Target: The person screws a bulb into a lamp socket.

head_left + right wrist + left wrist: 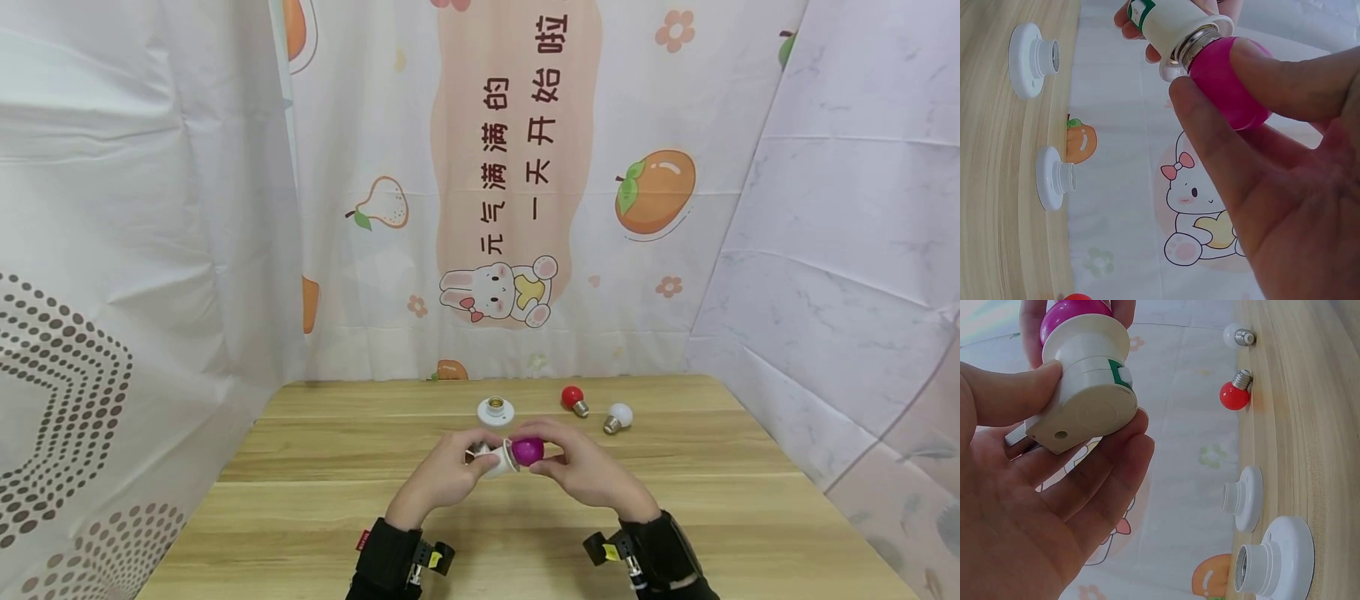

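One table (315,508), both my hands above it. My left hand (444,475) is clamped on the socket (1097,409), its mouth facing right; my right hand (592,471) pinches the bulb (528,452), just right of the socket and between my hands. The bulb's long axis runs left to right, roughly in line with the socket's. Its metal base (1200,44) points left, into the mouth; how deep, I can't tell. Right hand nearer the bulb.

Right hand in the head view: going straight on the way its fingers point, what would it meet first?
Probably the white lamp holder in the left hand; the purple bulb in the right hand faces it, though exact depth is unclear.
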